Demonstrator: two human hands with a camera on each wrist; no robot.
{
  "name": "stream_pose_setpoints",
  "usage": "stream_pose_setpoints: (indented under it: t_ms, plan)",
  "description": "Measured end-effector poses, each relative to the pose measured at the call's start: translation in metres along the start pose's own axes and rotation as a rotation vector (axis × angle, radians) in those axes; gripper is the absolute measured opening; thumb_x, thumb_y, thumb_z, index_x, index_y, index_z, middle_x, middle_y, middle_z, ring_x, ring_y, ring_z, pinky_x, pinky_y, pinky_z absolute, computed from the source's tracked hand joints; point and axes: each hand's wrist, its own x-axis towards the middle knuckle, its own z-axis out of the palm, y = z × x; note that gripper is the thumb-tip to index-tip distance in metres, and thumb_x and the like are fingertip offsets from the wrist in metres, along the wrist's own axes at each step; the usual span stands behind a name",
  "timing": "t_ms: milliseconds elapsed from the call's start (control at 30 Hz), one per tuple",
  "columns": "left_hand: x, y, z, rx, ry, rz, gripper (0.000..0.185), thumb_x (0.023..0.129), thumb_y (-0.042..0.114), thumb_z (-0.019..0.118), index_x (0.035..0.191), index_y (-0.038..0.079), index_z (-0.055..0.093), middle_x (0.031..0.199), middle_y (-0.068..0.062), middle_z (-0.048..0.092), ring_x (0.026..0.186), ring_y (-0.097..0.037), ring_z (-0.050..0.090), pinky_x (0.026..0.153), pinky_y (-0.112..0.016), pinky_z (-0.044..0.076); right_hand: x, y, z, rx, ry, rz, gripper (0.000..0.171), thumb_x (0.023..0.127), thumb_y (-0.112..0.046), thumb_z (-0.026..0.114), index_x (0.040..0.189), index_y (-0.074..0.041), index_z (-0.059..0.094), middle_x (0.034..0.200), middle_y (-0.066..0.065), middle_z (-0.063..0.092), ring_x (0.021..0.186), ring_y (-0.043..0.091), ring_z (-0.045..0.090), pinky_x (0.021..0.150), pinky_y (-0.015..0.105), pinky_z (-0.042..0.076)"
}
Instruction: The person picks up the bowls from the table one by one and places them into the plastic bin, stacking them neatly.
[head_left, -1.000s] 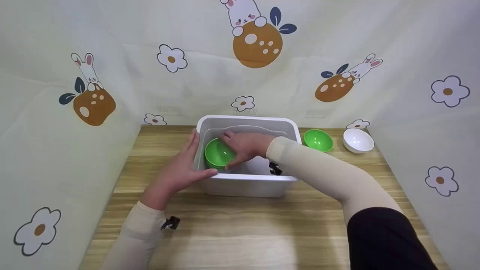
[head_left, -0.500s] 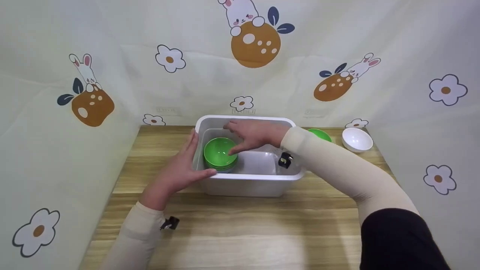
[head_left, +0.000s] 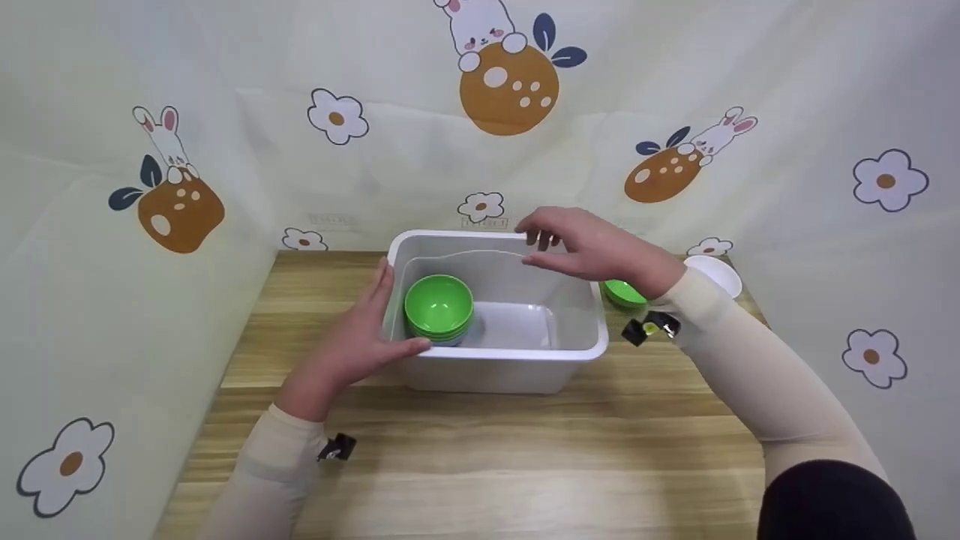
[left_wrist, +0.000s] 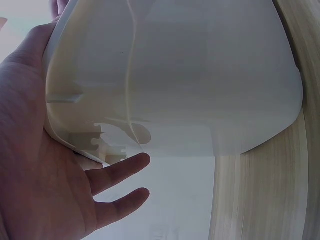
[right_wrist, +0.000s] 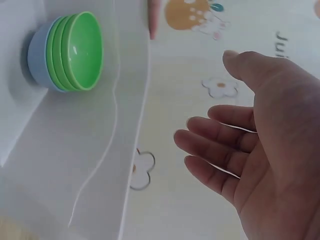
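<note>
In the head view a white plastic bin [head_left: 510, 372] stands at the back of the table. Its left end holds a stack of bowls: several green bowls [head_left: 439, 301] nested on a blue bowl [right_wrist: 39, 55], plain in the right wrist view. My left hand [head_left: 346, 341] lies against the bin's left front corner, thumb along the rim and fingers spread down the outer side. Over the bin's right back rim hovers my right hand [head_left: 589, 244], fingers relaxed and nothing in them. Under that wrist, right of the bin, sits another green bowl [head_left: 624, 294], partly covered.
A white bowl [head_left: 714, 274] sits at the table's back right corner, partly behind the right forearm. Printed cloth walls [head_left: 405, 172] rise at the back and both sides of the wooden table [head_left: 480, 465]. A small black camera [head_left: 651, 328] is strapped to the right wrist.
My right hand has let go of the green bowl stack, risen out of the bin and moved right. The stack stays in the bin's left end; my left hand holds its place.
</note>
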Motion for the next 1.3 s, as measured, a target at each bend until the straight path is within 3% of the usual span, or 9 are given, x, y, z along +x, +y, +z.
stream_pose_setpoints:
  t_ms: [100,267,467,667,900,1133,1300]
  plan:
    - [0.0,0.0,0.0,-0.002,-0.003,-0.002,0.142,0.081,0.072,0.088,0.18,0.022,-0.001,0.186,-0.003,-0.004,0.157,-0.056,0.035,0.118,-0.074,0.04,-0.024,0.011,-0.005,0.021,0.07,0.021,0.044,0.107,-0.035,0.076,0.141,-0.008,0.069,0.122,0.007,0.075,0.107,0.021,0.07,0.091,0.052,0.061]
    - [0.0,0.001,0.0,0.001,-0.005,-0.005,0.144,0.08,0.078,0.086,0.18,0.022,-0.001,0.186,-0.003,-0.003,0.157,-0.056,0.035,0.118,-0.074,0.04,-0.062,0.033,-0.006,0.053,0.176,0.071,0.037,0.107,-0.027,0.077,0.138,-0.007,0.072,0.118,0.007,0.076,0.104,0.019,0.069,0.091,0.038,0.059]
    - [0.0,0.001,-0.001,0.006,-0.007,-0.012,0.144,0.079,0.082,0.083,0.18,0.022,-0.001,0.186,-0.002,-0.004,0.158,-0.055,0.033,0.12,-0.075,0.037,-0.102,0.057,-0.002,0.068,0.273,0.201,0.035,0.108,-0.026,0.076,0.138,-0.007,0.072,0.114,0.001,0.075,0.102,0.017,0.068,0.09,0.026,0.055]
    - [0.0,0.002,-0.001,0.026,-0.011,-0.011,0.143,0.08,0.083,0.082,0.18,0.02,0.0,0.186,-0.003,-0.005,0.157,-0.057,0.034,0.118,-0.076,0.039,-0.135,0.08,0.003,0.037,0.386,0.297,0.032,0.109,-0.023,0.074,0.135,-0.004,0.073,0.112,0.005,0.076,0.097,0.017,0.066,0.086,0.016,0.051]
    - [0.0,0.002,-0.001,0.037,-0.008,-0.001,0.143,0.08,0.082,0.082,0.18,0.02,0.0,0.187,-0.004,-0.003,0.156,-0.056,0.038,0.115,-0.074,0.044,-0.169,0.102,0.01,0.041,0.509,0.388,0.027,0.11,-0.017,0.071,0.129,0.002,0.074,0.104,0.011,0.074,0.089,0.013,0.063,0.079,0.017,0.048]
    - [-0.001,0.003,-0.002,0.045,-0.012,-0.005,0.141,0.082,0.079,0.083,0.179,0.016,0.002,0.187,-0.005,-0.003,0.156,-0.056,0.038,0.115,-0.075,0.044,-0.197,0.121,0.018,0.055,0.55,0.48,0.03,0.111,-0.02,0.07,0.13,0.003,0.073,0.107,0.015,0.074,0.089,0.01,0.06,0.079,0.016,0.045]
    - [-0.002,0.004,-0.002,0.048,-0.014,-0.009,0.141,0.082,0.08,0.082,0.18,0.018,0.001,0.186,-0.004,-0.003,0.155,-0.056,0.038,0.114,-0.075,0.044,-0.213,0.134,0.022,0.036,0.583,0.605,0.038,0.112,-0.028,0.068,0.13,0.005,0.071,0.113,0.018,0.073,0.096,0.016,0.061,0.082,0.019,0.046]
